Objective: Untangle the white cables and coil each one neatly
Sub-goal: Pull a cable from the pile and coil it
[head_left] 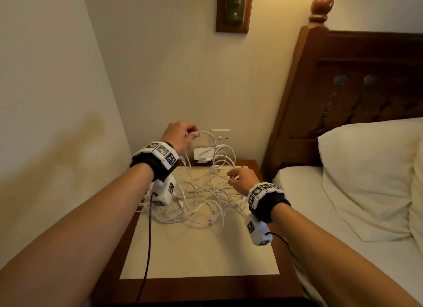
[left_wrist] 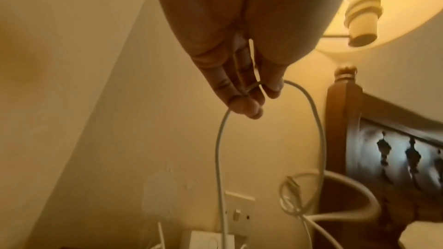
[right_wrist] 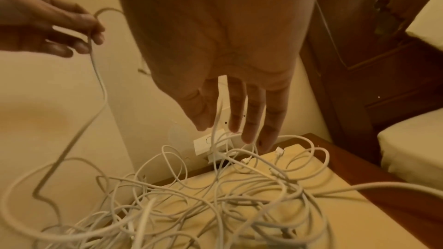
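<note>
A tangle of several white cables lies on the cream top of the bedside table. My left hand is raised above the pile's far left. Its thumb and fingers pinch one white cable at the top of a loop, and both ends hang down into the pile. My right hand hovers low over the pile's right side with straight fingers pointing down. A strand runs up between its thumb and forefinger, not gripped as far as I can see.
A white charger is plugged into the wall socket behind the table. A wall stands close on the left. The bed, pillow and dark wooden headboard lie on the right. A lit wall lamp hangs above.
</note>
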The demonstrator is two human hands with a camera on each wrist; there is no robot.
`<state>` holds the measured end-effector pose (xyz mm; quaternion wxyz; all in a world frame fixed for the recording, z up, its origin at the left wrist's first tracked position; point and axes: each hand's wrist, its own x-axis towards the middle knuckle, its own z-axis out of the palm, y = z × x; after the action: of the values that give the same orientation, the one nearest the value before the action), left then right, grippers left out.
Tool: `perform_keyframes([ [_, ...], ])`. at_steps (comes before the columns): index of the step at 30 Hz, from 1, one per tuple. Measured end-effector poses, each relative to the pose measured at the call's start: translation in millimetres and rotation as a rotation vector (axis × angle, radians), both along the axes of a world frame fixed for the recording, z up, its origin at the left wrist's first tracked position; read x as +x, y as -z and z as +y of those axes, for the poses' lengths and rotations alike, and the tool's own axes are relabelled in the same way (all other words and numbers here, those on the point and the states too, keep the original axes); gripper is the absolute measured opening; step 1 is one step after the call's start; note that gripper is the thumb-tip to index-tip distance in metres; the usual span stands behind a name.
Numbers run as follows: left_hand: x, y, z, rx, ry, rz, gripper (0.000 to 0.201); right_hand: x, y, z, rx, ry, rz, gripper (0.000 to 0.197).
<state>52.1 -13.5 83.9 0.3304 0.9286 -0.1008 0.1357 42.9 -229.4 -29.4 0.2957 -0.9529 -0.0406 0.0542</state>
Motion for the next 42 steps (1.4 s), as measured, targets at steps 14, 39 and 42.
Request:
perform_keyframes([
  [14,-35,-44,11,-0.197,0.076,0.06,0.009,-14,-70,30,0.246,-0.184,-0.171,0.053],
  [39,-50,25,33,0.212,0.051,0.419,0.062,-2,-169,16,0.691,-0.058,-0.343,0.022],
  [42,-52,-9,6,-0.132,0.026,0.105,0.068,-9,-176,20,0.517,-0.172,-0.393,0.019],
])
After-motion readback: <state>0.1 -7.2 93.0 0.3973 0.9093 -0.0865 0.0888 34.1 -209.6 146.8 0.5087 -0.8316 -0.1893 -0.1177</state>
